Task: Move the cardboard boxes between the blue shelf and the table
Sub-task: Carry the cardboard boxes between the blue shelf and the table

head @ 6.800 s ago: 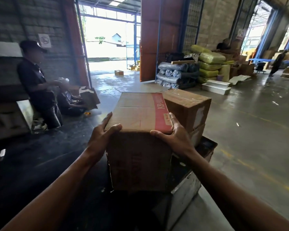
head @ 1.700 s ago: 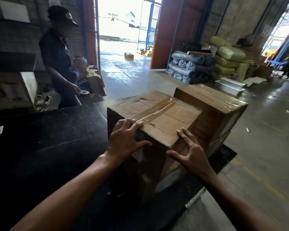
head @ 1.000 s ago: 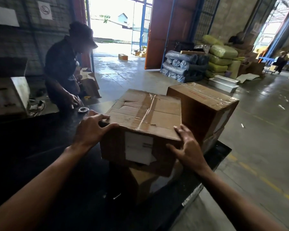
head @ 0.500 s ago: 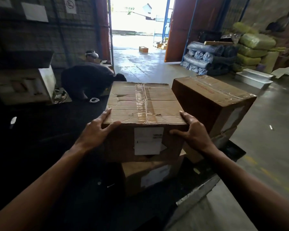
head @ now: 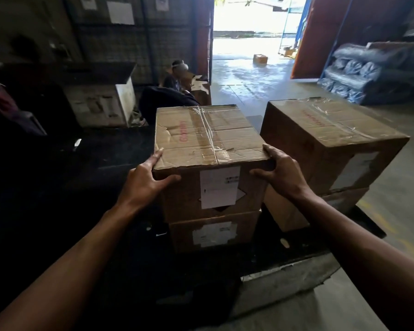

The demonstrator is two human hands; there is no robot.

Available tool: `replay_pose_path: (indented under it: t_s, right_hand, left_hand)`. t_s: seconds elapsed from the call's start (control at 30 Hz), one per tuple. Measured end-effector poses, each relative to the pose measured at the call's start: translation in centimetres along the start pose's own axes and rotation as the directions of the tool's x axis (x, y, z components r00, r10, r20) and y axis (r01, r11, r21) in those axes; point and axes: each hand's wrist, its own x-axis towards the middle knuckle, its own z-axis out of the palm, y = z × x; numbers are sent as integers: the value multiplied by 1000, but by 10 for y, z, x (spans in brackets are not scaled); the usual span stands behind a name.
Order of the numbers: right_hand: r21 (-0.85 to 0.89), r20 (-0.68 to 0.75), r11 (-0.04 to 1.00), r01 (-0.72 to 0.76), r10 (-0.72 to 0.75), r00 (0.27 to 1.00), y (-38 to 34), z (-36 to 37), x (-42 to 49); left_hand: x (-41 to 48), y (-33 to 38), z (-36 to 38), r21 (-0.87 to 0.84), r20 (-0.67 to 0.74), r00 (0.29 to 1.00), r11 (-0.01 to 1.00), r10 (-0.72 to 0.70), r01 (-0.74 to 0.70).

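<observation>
My top box (head: 208,137) — creased matt cardboard, glossy tape | label (head: 219,187) — white paper | floor (head: 244,84) — shiny concrete

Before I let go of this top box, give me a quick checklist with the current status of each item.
1. Grip: ok. The left hand and right hand hold the top box at its front corners.
2. Seating: ok. It rests level on the lower box.
3. Lid seal: ok. Tape runs across the creased top.
4. Gap to the right stack: cannot tell; the right hand covers it.
5. Far edge support: cannot tell, hidden.
</observation>
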Motion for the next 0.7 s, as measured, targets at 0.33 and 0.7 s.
replay_pose_path:
  t_s: [0.33,0.7]
  right_hand:
    - [28,7,999,41,-41,999,8,0,-1]
    - [1,6,1000,-19,19,1000,35,-23,-53]
  left_hand:
    - [-1,7,-1,12,32,997,997,-74,74]
    - [-18,95,41,215,-112,945,936,307,-279]
